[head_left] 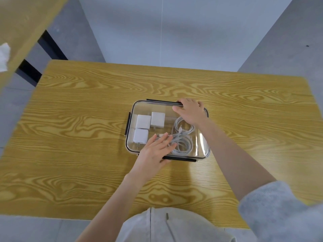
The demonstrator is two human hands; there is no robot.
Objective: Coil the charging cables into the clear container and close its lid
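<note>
a clear box (130, 144) sits on the wooden table (87, 119), a little past its middle and slightly to the person's right. the clear lid (152, 106) lies on top of the box, with dark latches showing along the box's far edge, its left edge and its near edge (181, 158). whether any latch is snapped down cannot be told.

inside the box, seen through the lid, three white chargers (143, 121) sit in the left half, two at the back side by side and one in front of them. the white cables (183, 137) lie coiled in loops in the right half of the box.

the left hand (155, 151) lies flat on the lid at the box's near edge, fingers straight and spread toward the cables, thumb down by the near latch; it holds nothing. the right hand (189, 110) rests over the box's far right corner, fingers bent down over the far edge by the far latch, thumb lying on the lid. whether those fingers actually grasp the latch or only press on it cannot be told.

left of the box, well apart, a second wooden table (26, 20) stands with something white (4, 56) on its edge.
</note>
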